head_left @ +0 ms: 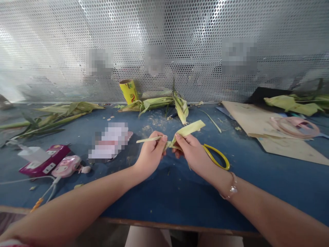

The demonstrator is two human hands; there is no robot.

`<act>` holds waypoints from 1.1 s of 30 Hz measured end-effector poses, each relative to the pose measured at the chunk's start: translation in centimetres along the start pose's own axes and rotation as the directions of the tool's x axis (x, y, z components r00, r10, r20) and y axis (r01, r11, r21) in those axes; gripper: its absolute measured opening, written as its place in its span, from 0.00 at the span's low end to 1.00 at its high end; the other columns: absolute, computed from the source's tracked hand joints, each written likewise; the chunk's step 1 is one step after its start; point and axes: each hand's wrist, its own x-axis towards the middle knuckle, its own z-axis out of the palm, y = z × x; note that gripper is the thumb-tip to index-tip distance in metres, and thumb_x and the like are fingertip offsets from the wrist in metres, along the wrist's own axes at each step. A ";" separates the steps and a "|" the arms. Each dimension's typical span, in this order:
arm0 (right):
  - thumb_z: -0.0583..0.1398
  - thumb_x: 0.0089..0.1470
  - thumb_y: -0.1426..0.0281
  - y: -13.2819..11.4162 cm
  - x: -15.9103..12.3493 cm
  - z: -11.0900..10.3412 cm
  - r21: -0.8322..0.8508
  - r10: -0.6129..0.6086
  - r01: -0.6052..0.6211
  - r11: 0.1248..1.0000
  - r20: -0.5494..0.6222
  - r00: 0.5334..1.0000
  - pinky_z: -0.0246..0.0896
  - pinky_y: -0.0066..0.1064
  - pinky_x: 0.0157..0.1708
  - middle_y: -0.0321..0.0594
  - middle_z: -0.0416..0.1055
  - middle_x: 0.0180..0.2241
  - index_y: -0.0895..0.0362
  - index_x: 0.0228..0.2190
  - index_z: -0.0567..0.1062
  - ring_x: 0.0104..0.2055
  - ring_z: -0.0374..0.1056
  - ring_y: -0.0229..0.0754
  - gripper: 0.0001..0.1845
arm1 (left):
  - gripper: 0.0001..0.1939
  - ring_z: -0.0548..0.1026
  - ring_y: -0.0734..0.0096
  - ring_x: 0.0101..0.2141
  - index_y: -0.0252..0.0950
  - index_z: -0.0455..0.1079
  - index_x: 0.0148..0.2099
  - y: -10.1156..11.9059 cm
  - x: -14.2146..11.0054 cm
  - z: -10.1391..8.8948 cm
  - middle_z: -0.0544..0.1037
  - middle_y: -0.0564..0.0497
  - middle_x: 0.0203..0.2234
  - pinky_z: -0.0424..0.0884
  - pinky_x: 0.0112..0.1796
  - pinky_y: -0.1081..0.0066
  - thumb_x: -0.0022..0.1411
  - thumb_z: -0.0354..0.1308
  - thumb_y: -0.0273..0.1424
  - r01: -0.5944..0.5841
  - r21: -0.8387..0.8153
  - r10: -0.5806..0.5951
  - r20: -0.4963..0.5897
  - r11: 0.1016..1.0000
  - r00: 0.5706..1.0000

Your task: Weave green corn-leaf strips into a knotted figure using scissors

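Note:
Both my hands meet over the middle of the blue table (164, 192), working one pale green leaf strip (189, 129). My left hand (150, 154) is closed, pinching the strip's thin left end between thumb and fingers. My right hand (191, 151) is closed on the strip's folded middle, and the wide end sticks up to the right. Yellow-handled scissors (218, 158) lie on the table just behind my right hand. A bracelet (231, 187) sits on my right wrist.
More leaves lie at the back centre (159, 102), far left (51, 115) and far right (295, 103). A yellow tube (129, 91) leans on the perforated metal wall. A magenta tissue pack (46, 159), a pink device (68, 165) with cable, brown cardboard (259, 123) and pink rings (295, 126) are around.

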 end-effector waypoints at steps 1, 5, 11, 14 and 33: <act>0.54 0.52 0.56 0.0 -0.1 0.0 -0.025 0.006 -0.006 1.000 0.012 1.000 0.52 0.25 0.16 0.32 0.64 0.17 0.57 0.21 0.65 0.15 0.58 0.31 0.18 | 0.12 0.58 0.80 0.15 0.37 0.58 0.30 -0.1 0.1 0.0 0.61 0.60 0.13 0.53 0.17 0.77 0.60 0.47 0.40 0.001 -0.019 -0.001 0.012 1.000 1.000; 0.54 0.52 0.54 -0.1 -0.5 0.4 -0.005 0.029 -0.029 1.000 0.037 0.999 0.44 0.24 0.12 0.30 0.62 0.16 0.57 0.23 0.65 0.12 0.51 0.29 0.18 | 0.14 0.55 0.81 0.15 0.37 0.57 0.27 -0.3 0.1 -0.1 0.58 0.60 0.14 0.50 0.18 0.77 0.59 0.49 0.40 -0.019 -0.077 0.019 -0.007 0.997 1.000; 0.54 0.52 0.55 -0.7 -1.0 0.7 -0.112 -0.031 0.035 0.993 0.039 0.999 0.45 0.25 0.15 0.28 0.55 0.14 0.56 0.17 0.60 0.16 0.50 0.31 0.21 | 0.16 0.55 0.81 0.16 0.37 0.54 0.24 0.1 -0.5 0.0 0.56 0.60 0.14 0.52 0.19 0.76 0.60 0.49 0.39 -0.043 -0.064 0.041 -0.030 0.997 0.999; 0.53 0.54 0.57 -0.7 -1.2 0.6 -0.132 -0.092 0.095 0.987 0.031 0.995 0.42 0.26 0.16 0.27 0.49 0.14 0.54 0.17 0.56 0.16 0.46 0.31 0.21 | 0.15 0.55 0.82 0.15 0.37 0.54 0.25 0.7 -0.8 0.3 0.55 0.61 0.12 0.53 0.18 0.77 0.62 0.46 0.38 -0.019 -0.063 0.018 -0.018 0.998 1.000; 0.51 0.58 0.61 0.1 -1.6 1.0 -0.069 -0.226 0.226 0.972 0.010 0.974 0.46 0.25 0.18 0.27 0.50 0.16 0.54 0.22 0.61 0.17 0.47 0.31 0.15 | 0.15 0.56 0.84 0.12 0.38 0.50 0.26 0.7 0.0 0.9 0.53 0.62 0.13 0.51 0.15 0.79 0.62 0.47 0.37 0.088 -0.362 -0.119 -0.065 0.928 0.991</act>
